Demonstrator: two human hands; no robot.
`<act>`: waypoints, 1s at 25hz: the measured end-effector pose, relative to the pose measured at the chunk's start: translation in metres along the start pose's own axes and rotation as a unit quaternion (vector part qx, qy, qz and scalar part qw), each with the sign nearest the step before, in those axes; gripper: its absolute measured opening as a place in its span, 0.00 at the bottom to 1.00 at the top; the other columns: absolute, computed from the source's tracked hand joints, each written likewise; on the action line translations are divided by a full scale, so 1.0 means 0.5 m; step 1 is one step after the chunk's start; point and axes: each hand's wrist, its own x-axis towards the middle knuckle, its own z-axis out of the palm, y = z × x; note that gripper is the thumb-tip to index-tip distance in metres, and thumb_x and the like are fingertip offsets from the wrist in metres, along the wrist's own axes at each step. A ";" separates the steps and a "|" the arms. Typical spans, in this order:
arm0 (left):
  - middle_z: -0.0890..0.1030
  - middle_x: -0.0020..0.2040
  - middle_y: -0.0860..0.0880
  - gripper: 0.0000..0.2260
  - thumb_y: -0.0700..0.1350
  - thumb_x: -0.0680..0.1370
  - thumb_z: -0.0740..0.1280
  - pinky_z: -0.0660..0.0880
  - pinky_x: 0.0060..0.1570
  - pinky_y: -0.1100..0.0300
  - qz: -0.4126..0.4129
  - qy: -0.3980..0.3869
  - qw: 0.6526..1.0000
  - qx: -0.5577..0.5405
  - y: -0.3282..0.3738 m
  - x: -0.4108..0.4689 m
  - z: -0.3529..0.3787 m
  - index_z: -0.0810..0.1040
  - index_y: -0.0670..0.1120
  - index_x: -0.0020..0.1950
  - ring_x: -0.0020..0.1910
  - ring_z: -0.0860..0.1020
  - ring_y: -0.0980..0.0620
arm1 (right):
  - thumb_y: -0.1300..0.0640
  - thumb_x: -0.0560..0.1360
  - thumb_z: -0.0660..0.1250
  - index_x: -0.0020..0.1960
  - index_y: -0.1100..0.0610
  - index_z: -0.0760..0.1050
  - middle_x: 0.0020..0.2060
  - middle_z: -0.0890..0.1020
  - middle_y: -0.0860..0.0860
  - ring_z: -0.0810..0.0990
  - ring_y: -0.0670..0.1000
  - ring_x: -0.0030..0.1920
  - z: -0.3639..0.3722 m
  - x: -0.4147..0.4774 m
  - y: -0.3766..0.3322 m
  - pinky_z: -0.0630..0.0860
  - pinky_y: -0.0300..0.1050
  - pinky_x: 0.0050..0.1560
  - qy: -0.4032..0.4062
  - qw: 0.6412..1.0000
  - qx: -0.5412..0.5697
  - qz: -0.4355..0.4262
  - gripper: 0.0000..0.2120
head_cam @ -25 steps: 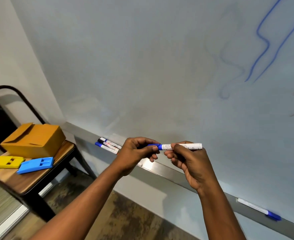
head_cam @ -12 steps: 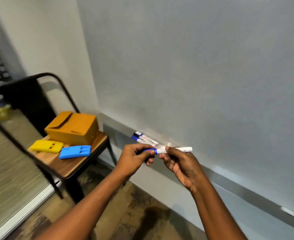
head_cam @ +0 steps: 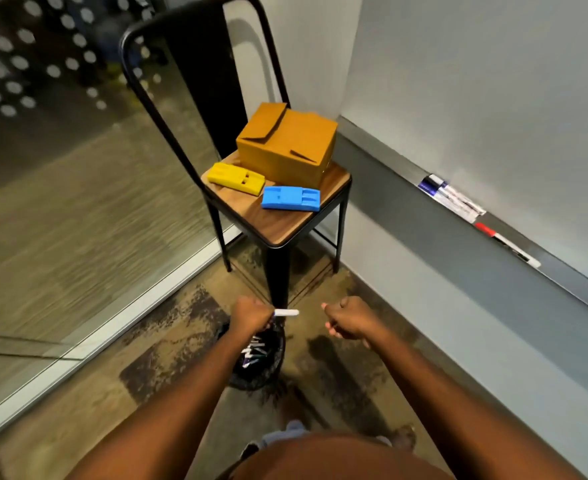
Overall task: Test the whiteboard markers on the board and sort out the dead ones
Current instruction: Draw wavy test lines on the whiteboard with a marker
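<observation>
Floor beside whiteboard wall: black mesh bin (head_cam: 248, 382) directly below left hand (head_cam: 251, 315), fingers gripping white marker (head_cam: 286, 312) by one end. Right hand (head_cam: 349, 317) curled, nothing visible inside. Risk: marker lies horizontal, could clip rim, bounce onto floor.

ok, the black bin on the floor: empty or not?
Not empty. Several white-barrelled markers lie inside the black round bin under the left hand, which grips a white marker. How full: cannot tell, arm hides part.
</observation>
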 end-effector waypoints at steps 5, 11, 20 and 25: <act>0.74 0.30 0.41 0.13 0.41 0.71 0.70 0.68 0.31 0.56 -0.077 -0.004 0.996 0.051 -0.148 0.082 -0.054 0.74 0.37 0.29 0.30 0.74 0.48 | 0.45 0.76 0.66 0.37 0.58 0.76 0.33 0.79 0.53 0.79 0.51 0.35 0.015 0.032 0.051 0.72 0.41 0.33 0.015 0.963 -0.267 -0.033 0.17; 0.80 0.50 0.35 0.13 0.45 0.76 0.66 0.77 0.44 0.49 -0.078 -0.120 0.982 0.121 -0.223 0.138 -0.048 0.76 0.39 0.58 0.48 0.81 0.37 | 0.50 0.78 0.65 0.28 0.56 0.68 0.24 0.70 0.51 0.68 0.50 0.25 -0.036 0.033 0.142 0.67 0.44 0.31 0.039 0.962 -0.271 -0.005 0.22; 0.76 0.34 0.39 0.14 0.45 0.79 0.64 0.73 0.32 0.56 -0.062 -0.131 0.988 0.049 -0.142 0.121 0.017 0.72 0.39 0.36 0.30 0.74 0.44 | 0.53 0.78 0.65 0.32 0.55 0.72 0.28 0.76 0.52 0.74 0.50 0.31 -0.054 0.000 0.231 0.72 0.44 0.38 0.043 0.972 -0.233 -0.007 0.17; 0.78 0.33 0.40 0.12 0.44 0.78 0.65 0.72 0.29 0.58 -0.029 -0.156 0.985 0.066 -0.109 0.082 0.086 0.74 0.38 0.38 0.30 0.75 0.45 | 0.53 0.78 0.65 0.34 0.53 0.68 0.31 0.73 0.50 0.71 0.50 0.33 -0.070 -0.018 0.288 0.69 0.44 0.38 0.063 0.975 -0.212 0.004 0.15</act>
